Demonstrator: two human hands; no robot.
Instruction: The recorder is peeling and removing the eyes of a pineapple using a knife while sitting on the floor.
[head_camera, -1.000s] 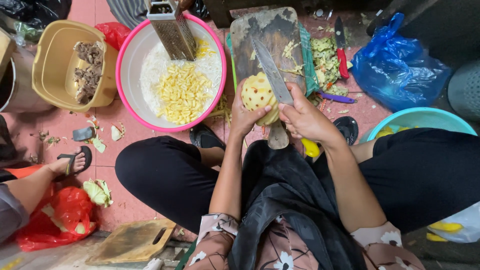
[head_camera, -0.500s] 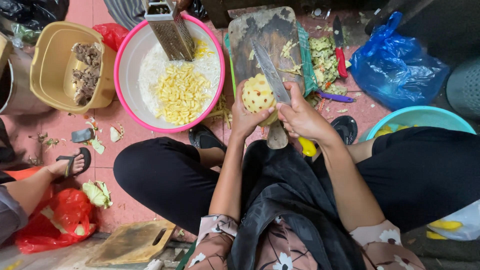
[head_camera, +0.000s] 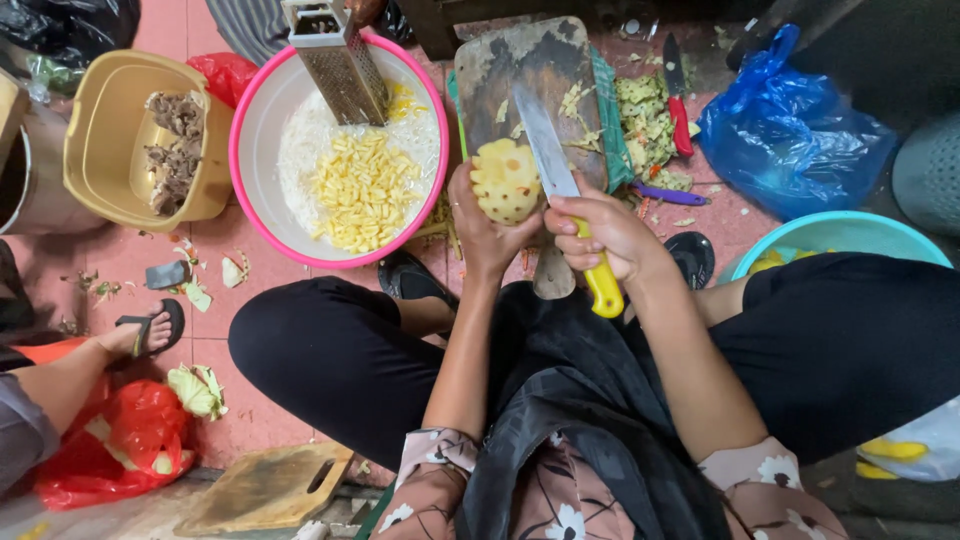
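Note:
My left hand grips a peeled yellow pineapple and holds it upright over the lower edge of a worn wooden cutting board. My right hand is closed around the yellow handle of a large knife. Its broad blade lies against the right side of the pineapple and points away from me. I sit cross-legged on the pink tiled floor.
A pink-rimmed basin holds yellow fruit strips and a metal grater. A tan tub sits left. Peel scraps, a red-handled knife, a blue bag, a teal basin. Another person's sandalled foot lower left, a second board.
The knife has shifted from across the top of the pineapple to its right side, and its yellow handle now shows below my right hand. The pineapple stays in my left hand.

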